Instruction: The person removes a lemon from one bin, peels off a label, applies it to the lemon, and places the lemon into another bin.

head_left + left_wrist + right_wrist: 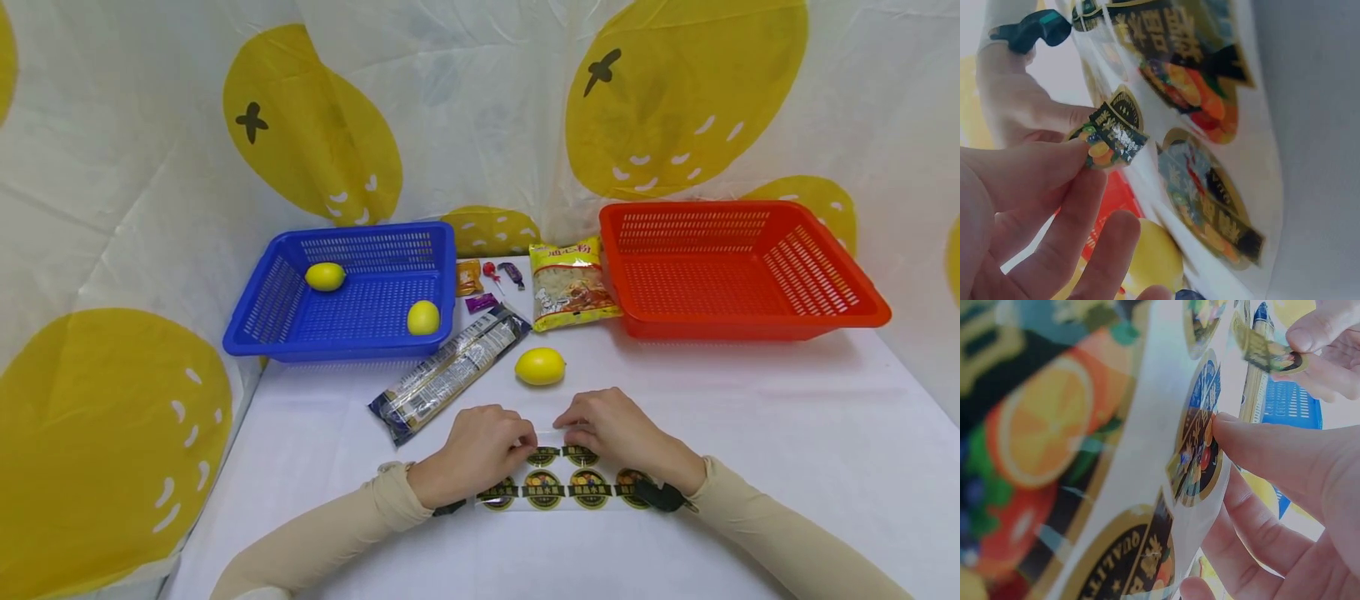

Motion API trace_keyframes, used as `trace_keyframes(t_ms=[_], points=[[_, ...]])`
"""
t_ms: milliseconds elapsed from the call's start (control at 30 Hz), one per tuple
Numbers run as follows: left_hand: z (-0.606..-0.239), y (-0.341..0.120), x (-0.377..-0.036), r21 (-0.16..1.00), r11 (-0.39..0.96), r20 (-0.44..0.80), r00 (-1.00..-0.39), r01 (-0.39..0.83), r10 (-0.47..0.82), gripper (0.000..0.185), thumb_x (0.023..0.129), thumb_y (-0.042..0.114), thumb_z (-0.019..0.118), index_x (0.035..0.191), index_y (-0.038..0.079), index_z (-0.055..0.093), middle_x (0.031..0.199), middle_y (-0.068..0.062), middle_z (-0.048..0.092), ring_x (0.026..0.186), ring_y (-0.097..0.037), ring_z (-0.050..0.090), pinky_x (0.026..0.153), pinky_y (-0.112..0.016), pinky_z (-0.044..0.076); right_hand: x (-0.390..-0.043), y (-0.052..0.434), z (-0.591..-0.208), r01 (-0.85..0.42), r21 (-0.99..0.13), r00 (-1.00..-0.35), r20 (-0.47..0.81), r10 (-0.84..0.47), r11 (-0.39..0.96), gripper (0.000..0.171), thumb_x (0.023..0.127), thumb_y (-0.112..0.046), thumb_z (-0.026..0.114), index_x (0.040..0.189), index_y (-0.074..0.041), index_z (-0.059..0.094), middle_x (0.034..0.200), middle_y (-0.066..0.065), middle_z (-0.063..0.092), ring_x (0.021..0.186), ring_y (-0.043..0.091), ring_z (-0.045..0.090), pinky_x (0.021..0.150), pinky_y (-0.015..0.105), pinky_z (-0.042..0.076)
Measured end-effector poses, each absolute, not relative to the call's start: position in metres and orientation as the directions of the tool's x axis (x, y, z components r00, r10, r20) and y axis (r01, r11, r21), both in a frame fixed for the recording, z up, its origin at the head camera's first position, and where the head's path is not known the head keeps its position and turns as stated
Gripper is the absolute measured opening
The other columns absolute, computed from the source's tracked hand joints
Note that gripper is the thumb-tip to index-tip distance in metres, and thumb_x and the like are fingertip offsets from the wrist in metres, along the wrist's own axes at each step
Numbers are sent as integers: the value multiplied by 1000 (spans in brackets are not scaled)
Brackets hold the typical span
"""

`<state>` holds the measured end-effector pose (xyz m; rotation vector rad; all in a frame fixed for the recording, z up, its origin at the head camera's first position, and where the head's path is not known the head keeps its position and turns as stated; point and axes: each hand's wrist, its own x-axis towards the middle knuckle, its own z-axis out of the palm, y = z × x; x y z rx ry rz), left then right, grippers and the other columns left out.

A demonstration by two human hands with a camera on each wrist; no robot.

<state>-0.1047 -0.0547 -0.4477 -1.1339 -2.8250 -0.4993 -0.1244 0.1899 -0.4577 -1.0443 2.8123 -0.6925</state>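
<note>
A clear sheet (566, 504) of round black and gold stickers is placed at the near middle of the scene, over the white surface (750, 417). One sticker (1116, 139) is pinched between thumb and finger of the left hand (486, 446), and is lifted away from the sheet; whether it is wholly free cannot be told. The sheet is pinched near its far edge by the right hand (618, 429), with the thumb pressed on a sticker's face and the fingers set behind. The two hands are held near each other. Fruit and Chinese lettering are printed on the stickers.

Just beyond the hands, a lemon (540, 367) is seen lying on the surface. To its left a long packet (450, 375) is laid aslant, its far end pointed to the right. The far left is taken up by a blue basket (330, 344), in which two more lemons are held: one towards the far left (325, 276), one at the near right corner (423, 317). A red basket (750, 322) is set at the far right, with a yellow bag (573, 287) just beside its left wall. Between the bag and the blue basket, an orange packet (468, 279), a red lollipop (491, 271), a dark sweet (513, 275) and a purple sweet (481, 302) are scattered.
</note>
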Motion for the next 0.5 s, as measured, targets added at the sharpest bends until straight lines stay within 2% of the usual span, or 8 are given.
trace_keyframes(t_ms=[233, 500], points=[[-425, -63, -103, 394, 675, 120, -763, 624, 636, 7, 94, 34, 75, 90, 29, 77, 83, 17, 74, 70, 1, 60, 57, -16, 37, -125, 190, -457, -593, -425, -775, 73, -627, 684, 19, 86, -14, 82, 104, -17, 83, 90, -8, 76, 85, 11, 72, 81, 43, 55], [-421, -72, -108, 462, 672, 131, -794, 579, 594, 5, 93, 31, 76, 90, 28, 76, 83, 14, 75, 74, -4, 69, 62, -15, 43, -125, 190, -458, -603, -407, -772, 80, -631, 686, 18, 85, -15, 82, 103, -19, 83, 90, -9, 75, 83, 10, 71, 77, 42, 54]])
